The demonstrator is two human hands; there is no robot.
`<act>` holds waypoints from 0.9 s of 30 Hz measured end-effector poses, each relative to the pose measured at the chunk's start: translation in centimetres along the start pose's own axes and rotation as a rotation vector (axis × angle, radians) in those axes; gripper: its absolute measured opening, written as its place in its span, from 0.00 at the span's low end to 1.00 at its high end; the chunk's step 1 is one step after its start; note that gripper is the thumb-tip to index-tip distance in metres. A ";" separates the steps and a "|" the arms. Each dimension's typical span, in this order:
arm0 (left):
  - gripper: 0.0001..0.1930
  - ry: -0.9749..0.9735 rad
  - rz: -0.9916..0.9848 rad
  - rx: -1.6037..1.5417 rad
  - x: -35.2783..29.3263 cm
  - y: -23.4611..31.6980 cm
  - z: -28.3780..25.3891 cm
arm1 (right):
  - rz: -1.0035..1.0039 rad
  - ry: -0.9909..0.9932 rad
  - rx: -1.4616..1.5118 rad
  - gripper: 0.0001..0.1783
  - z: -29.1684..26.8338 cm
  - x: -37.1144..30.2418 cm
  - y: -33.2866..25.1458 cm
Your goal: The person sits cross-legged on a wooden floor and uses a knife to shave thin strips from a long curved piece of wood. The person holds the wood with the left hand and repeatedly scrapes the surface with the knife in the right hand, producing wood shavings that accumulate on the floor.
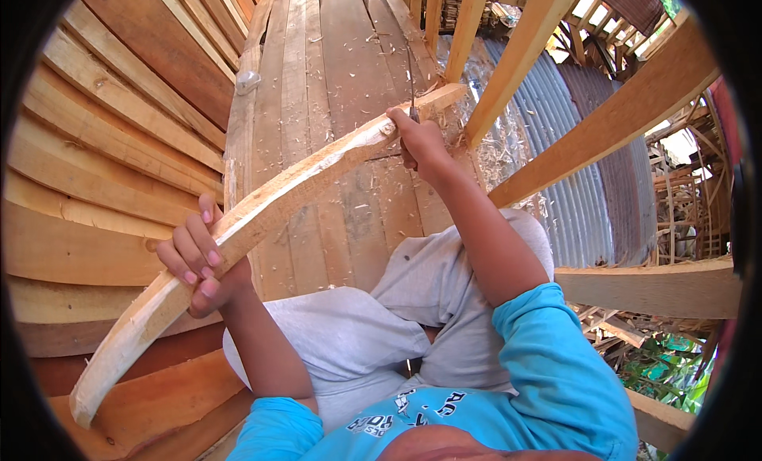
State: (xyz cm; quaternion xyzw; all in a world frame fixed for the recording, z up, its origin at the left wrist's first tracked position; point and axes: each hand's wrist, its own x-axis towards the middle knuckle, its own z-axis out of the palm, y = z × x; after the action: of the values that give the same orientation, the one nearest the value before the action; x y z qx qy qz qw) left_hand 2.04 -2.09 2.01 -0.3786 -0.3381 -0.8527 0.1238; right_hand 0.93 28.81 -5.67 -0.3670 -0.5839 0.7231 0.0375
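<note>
Left hand (193, 250) clamped round a seemingly part-shaved pole (298, 187) at frame left, right hand (425, 147) clamped on a knife (413, 111) at upper centre, what remains unclear.

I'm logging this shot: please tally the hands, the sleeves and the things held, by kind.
Hands: 2 (left hand, right hand)
Blue sleeves: 2 (left sleeve, right sleeve)
Curved wooden piece: 1
Bladed tool: 1
Total: 6
</note>
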 end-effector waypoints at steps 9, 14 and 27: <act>0.14 -0.447 0.053 0.222 0.5 1.9 4.4 | 0.043 -0.160 0.259 0.22 1.2 1.1 0.7; 0.18 -0.242 -0.038 0.223 -0.3 -0.4 1.0 | -0.013 -0.091 0.291 0.23 1.3 1.7 0.6; 0.12 0.328 -0.035 -0.031 -0.6 -1.0 -1.2 | -0.412 0.131 -0.730 0.36 2.6 -0.4 0.1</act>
State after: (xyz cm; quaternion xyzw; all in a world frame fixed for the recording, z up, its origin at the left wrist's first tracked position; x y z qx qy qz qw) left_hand 1.28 -2.19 0.53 -0.2301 -0.3066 -0.9102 0.1569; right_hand -0.24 26.49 -5.44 -0.2770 -0.8592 0.4215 0.0861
